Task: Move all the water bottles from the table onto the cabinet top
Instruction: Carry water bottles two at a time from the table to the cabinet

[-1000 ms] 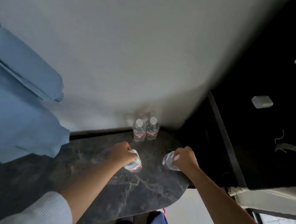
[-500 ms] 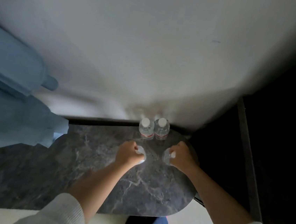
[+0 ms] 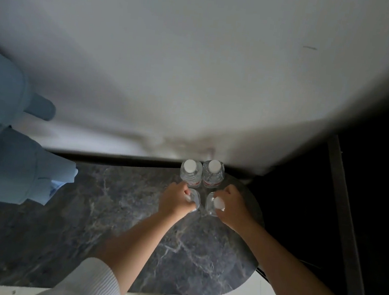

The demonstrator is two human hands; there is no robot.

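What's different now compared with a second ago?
Both hands carried their bottles toward the wall: the left hand and right hand now hold the left bottle and right bottle just behind the two standing bottles. Grips unchanged; the standing pair stayed put on the marble top.

Each hand (image 3: 175, 201) hides most of its held bottle (image 3: 194, 199).

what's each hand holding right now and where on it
The left hand grips one water bottle and the right hand grips another water bottle, each around its upper part near the cap, fingers curled round it.
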